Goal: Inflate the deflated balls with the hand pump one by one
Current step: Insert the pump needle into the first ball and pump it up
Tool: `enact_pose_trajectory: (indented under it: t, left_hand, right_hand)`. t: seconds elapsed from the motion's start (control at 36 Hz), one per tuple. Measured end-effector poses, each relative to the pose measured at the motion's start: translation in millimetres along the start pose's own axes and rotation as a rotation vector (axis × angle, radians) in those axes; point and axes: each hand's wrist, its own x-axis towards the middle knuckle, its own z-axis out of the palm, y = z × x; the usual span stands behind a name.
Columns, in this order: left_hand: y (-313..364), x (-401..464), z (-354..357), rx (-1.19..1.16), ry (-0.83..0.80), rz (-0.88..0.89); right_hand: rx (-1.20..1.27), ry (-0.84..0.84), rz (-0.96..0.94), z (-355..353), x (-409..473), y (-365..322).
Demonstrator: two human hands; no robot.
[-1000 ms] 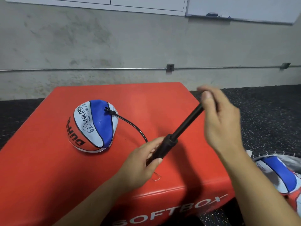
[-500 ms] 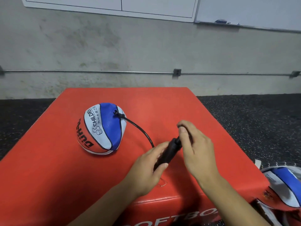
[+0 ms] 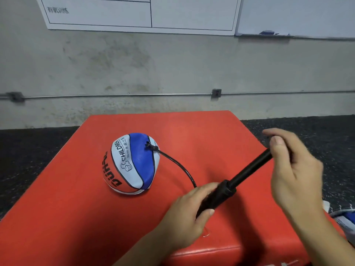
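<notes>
Head view: left hand (image 3: 189, 214) grips the pump (image 3: 221, 194) barrel; right hand (image 3: 294, 169) clasps the handle, rod extended. A hose (image 3: 182, 167) links the pump to the ball (image 3: 131, 164), which rests on the red box (image 3: 76, 217), left of both hands.

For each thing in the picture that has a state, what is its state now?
ball: partly inflated, dented, hose plugged into its valve.
hose: connected from ball to pump.
pump: rod pulled out.
left hand: grips the pump barrel.
right hand: grips the pump handle.
second ball: lies at the right edge, mostly out of view.
</notes>
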Motion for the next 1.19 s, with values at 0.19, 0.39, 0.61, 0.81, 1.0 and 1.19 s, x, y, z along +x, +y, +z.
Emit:
enact_pose_trajectory:
  t: [0.19,0.39,0.61,0.81,1.0,1.19]
  left_hand:
    - [-2.5,0.6,1.4,-0.001,0.007,-0.025]
    - [-5.2,-3.3,4.1,0.002,0.052,-0.022]
    - [-8.4,-1.1,6.8,0.01,0.069,-0.034]
    - [-6.3,2.8,5.5,0.009,0.061,-0.038]
    - [-3.2,0.8,5.6,0.027,0.033,-0.039]
    - [0.9,2.3,7.0,0.035,-0.001,-0.032]
  right_hand:
    - [0.043,0.077,0.025,-5.3,5.2,0.6]
    - [-0.001,-0.054,0.025,30.2,-21.8,-1.8]
    - [-0.13,-0.246,0.056,56.3,-52.6,17.2]
    - [-0.161,-0.278,0.037,53.0,-54.2,20.1]
    - [-0.104,-0.133,-0.002,18.6,-19.3,10.6]
    - [0.022,0.053,0.06,-15.3,5.6,9.3]
